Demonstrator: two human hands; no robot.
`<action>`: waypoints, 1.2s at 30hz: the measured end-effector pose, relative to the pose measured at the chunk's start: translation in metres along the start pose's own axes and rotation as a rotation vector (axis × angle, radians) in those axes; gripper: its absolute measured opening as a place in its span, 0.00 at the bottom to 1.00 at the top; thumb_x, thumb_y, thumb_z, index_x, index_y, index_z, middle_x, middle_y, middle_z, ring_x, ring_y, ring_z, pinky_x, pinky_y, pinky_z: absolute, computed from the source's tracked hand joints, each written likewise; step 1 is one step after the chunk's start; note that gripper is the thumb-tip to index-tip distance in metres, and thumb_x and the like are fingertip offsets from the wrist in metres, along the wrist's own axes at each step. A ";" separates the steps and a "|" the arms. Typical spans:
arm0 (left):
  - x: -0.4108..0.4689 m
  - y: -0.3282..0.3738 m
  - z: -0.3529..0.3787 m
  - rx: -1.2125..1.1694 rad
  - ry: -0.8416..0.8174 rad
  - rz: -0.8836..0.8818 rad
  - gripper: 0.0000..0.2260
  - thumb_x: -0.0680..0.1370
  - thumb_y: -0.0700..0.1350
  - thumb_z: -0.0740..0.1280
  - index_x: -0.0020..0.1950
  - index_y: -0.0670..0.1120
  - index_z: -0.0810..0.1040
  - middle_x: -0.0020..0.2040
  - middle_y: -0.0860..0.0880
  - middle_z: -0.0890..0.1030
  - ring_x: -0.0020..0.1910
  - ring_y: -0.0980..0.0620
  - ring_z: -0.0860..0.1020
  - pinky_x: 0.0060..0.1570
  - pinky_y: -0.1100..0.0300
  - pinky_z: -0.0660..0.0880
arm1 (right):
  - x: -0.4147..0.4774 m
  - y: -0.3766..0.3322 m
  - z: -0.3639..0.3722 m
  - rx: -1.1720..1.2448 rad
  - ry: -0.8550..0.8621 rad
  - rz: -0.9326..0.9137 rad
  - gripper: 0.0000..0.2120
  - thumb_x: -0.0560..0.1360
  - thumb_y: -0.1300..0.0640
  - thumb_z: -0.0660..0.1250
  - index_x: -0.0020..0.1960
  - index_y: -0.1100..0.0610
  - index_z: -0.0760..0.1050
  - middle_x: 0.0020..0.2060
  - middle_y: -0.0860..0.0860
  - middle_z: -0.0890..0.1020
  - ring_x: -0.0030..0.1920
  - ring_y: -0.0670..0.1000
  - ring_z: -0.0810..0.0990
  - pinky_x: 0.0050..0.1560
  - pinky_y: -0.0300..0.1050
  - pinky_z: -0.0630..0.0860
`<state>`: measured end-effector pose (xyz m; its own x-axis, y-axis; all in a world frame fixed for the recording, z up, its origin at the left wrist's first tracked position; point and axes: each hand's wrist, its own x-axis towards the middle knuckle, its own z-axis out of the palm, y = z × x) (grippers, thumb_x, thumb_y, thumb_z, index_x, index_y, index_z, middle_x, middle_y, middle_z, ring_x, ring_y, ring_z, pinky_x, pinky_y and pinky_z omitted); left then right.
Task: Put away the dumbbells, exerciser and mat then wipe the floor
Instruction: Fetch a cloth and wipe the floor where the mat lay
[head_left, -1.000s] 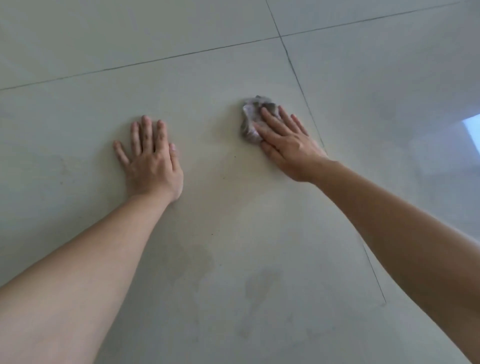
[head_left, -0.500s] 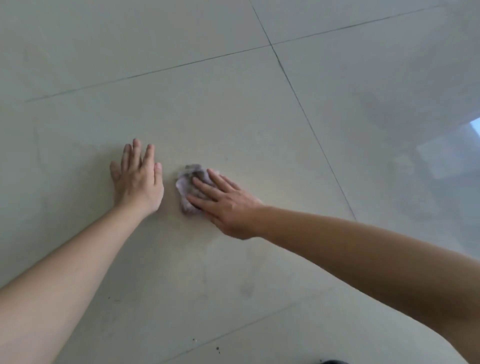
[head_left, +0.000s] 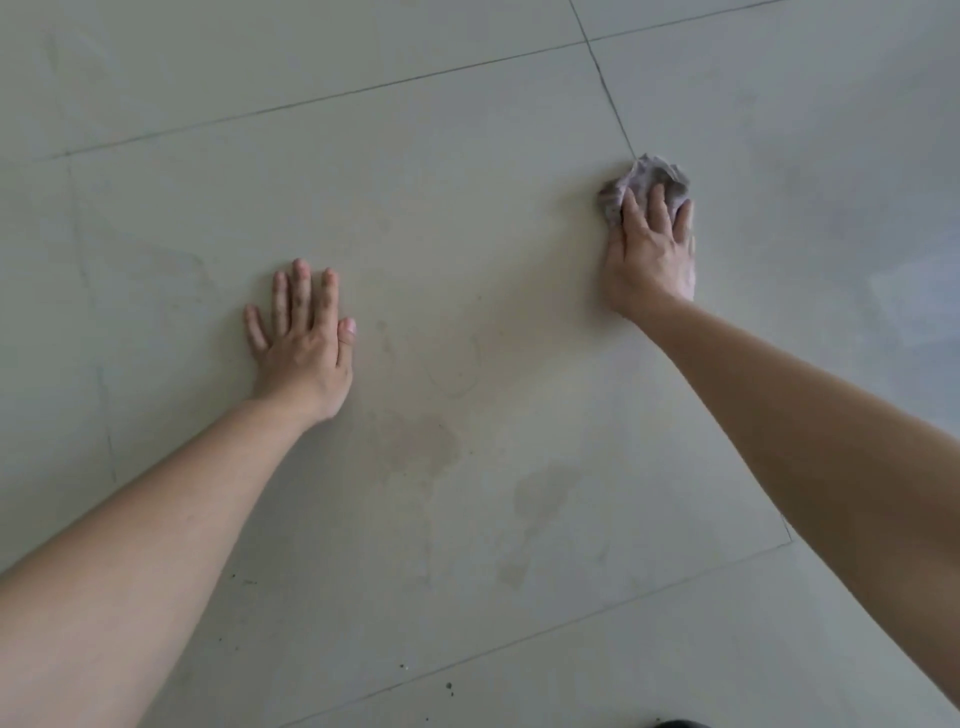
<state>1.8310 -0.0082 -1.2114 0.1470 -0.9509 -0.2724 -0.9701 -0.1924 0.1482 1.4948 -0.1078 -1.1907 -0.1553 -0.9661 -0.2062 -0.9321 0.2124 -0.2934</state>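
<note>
Head view: right hand (head_left: 649, 254) flat on rag (head_left: 650, 174) (left hand (head_left: 304, 345) on floor (head_left: 467, 208))

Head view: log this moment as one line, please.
step: floor wipe | right hand: presses rag on floor at tile seam | left hand: flat on floor

Smooth, faintly glossy pale floor tiles (head_left: 467, 218) show dull damp smears; the grey rag (head_left: 647, 179) is crumpled cloth.

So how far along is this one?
No dumbbells, exerciser or mat in view, so that part looks done. In hand: the right hand presses a rag on the floor, left hand braced flat. Left: smudges and dark specks nearer the camera.
</note>
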 end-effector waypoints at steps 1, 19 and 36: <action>0.000 0.000 0.000 0.001 0.000 -0.002 0.25 0.84 0.51 0.48 0.80 0.50 0.45 0.80 0.48 0.41 0.79 0.48 0.40 0.73 0.40 0.39 | -0.013 -0.011 0.010 -0.013 -0.003 -0.058 0.25 0.85 0.48 0.48 0.82 0.48 0.53 0.82 0.52 0.50 0.80 0.62 0.43 0.80 0.54 0.43; -0.040 0.041 -0.010 0.019 0.035 0.094 0.23 0.82 0.47 0.57 0.78 0.48 0.60 0.80 0.43 0.47 0.78 0.41 0.48 0.71 0.38 0.53 | -0.143 0.052 0.017 -0.246 -0.242 -1.161 0.32 0.78 0.66 0.56 0.80 0.50 0.60 0.80 0.50 0.60 0.80 0.58 0.56 0.78 0.54 0.59; -0.081 0.060 0.023 0.010 0.002 0.215 0.24 0.82 0.47 0.51 0.78 0.45 0.59 0.80 0.46 0.55 0.79 0.44 0.52 0.72 0.37 0.51 | -0.245 0.052 0.036 -0.169 -0.378 -1.020 0.28 0.82 0.58 0.54 0.81 0.48 0.57 0.81 0.50 0.53 0.81 0.59 0.45 0.80 0.56 0.47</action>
<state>1.7560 0.0632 -1.2023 -0.0632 -0.9703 -0.2334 -0.9809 0.0173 0.1936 1.4960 0.1452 -1.1887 0.7964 -0.5632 -0.2203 -0.6029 -0.7106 -0.3626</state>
